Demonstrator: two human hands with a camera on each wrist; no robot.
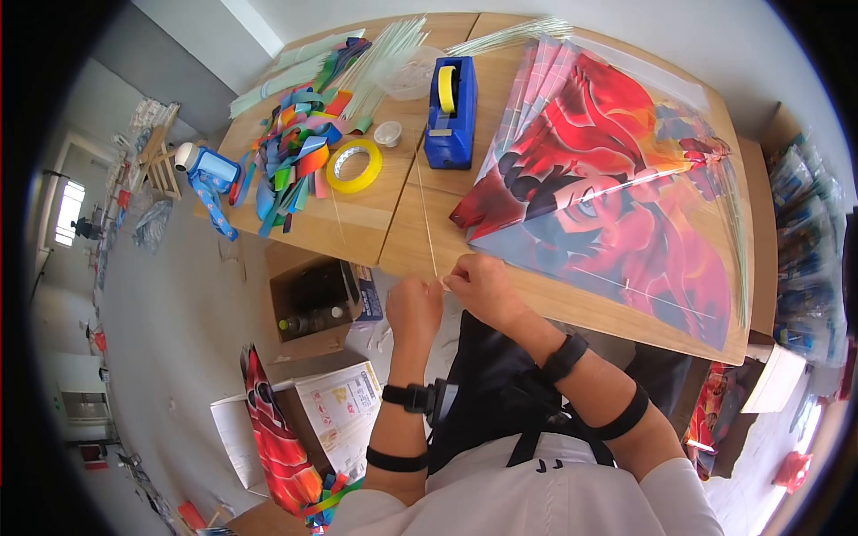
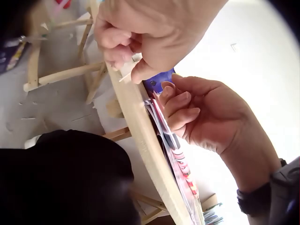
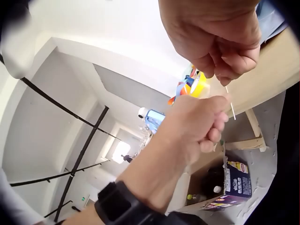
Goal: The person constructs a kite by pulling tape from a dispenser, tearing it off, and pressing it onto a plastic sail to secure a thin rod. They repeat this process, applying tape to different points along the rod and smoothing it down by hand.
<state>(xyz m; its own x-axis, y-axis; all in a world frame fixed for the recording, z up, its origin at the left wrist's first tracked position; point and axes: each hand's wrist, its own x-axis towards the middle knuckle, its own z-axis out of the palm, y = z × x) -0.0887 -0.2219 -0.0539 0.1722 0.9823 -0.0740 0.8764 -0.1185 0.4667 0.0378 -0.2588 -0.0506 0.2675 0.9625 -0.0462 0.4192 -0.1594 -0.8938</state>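
At the table's front edge, my left hand point(image 1: 414, 308) and right hand point(image 1: 485, 286) meet around a thin pale stick point(image 1: 426, 210), which runs back over the tabletop. My left hand pinches it between thumb and curled fingers; a short end point(image 2: 124, 78) sticks out there in the left wrist view. In the right wrist view, the right fingertips pinch the stick point(image 3: 233, 108) just above the left thumb. To the right lie red printed kite sails point(image 1: 572, 179), the front one translucent and crossed by a thin rod point(image 1: 661, 299).
A blue tape dispenser point(image 1: 451, 134) stands behind the stick. Left of it are a yellow tape roll point(image 1: 367, 177), a small white cup point(image 1: 387, 134) and a heap of coloured ribbons point(image 1: 299, 161). Bundled sticks point(image 1: 389, 58) lie at the back. An open carton point(image 1: 308, 308) sits below the table.
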